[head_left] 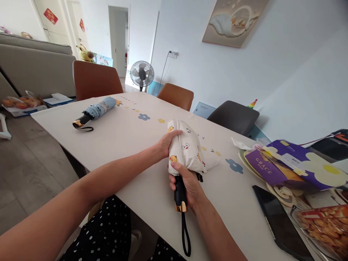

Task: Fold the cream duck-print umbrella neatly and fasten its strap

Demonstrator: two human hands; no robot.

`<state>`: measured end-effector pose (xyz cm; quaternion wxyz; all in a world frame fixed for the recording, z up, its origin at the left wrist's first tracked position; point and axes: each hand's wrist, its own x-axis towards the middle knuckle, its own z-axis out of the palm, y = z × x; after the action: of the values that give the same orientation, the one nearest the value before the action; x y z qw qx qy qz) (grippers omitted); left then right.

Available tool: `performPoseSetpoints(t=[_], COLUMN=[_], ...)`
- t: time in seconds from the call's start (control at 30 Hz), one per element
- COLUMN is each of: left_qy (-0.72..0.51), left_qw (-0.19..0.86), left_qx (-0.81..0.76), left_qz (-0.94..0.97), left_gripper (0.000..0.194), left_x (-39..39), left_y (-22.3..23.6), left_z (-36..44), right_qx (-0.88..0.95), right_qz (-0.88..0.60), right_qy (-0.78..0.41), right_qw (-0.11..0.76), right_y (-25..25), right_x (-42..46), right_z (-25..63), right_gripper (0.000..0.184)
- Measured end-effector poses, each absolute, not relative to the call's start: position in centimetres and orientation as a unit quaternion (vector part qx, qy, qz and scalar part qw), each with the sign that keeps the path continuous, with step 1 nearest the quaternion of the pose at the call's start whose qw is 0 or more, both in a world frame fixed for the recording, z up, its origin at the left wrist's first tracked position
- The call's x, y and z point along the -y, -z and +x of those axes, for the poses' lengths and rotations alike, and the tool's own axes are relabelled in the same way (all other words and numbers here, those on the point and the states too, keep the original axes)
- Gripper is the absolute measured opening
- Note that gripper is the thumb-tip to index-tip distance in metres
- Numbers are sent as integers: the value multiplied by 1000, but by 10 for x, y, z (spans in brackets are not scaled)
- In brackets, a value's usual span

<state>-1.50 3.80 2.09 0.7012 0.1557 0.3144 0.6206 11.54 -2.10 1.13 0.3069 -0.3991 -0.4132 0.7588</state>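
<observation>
A white folding umbrella (pixel 189 145) printed with small yellow cartoon chicks lies in both hands over the table, its canopy loosely gathered. My left hand (pixel 168 143) wraps the canopy's left side, with the thumb laid across the top and the other fingers hidden beneath. Lower down, my right hand (pixel 187 185) grips the umbrella where the canopy meets the black handle. That handle points toward me, ends in a gold cap, and a black wrist strap hangs from it. Farther left on the table rests a blue folded umbrella (pixel 99 108) with a similar black and gold handle.
At the right, a purple box (pixel 282 163), a dark phone (pixel 277 217) and a clear container of snacks (pixel 323 224) crowd the table (pixel 130 137). Brown chairs (pixel 96 79) and a dark chair (pixel 233 116) stand along the far sides. Behind them is a fan (pixel 141 74).
</observation>
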Motion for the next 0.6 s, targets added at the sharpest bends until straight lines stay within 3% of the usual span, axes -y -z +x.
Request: performPoseSetpoints(t=[0.5,0.6], left_qy=[-663,-665], left_qw=[662,659], left_qx=[-314,-319], left_qz=[152,149], left_gripper=[27,27], left_x=[-51,-49], left_y=[-16,-21], left_z=[-47,-47], right_qx=[437,444], right_qz=[-378,-377], right_qy=[-794,-785], right_qw=[190,212], right_y=[-8,-11], right_x=[25,28], right_z=[118,116], right_gripper=[23,25])
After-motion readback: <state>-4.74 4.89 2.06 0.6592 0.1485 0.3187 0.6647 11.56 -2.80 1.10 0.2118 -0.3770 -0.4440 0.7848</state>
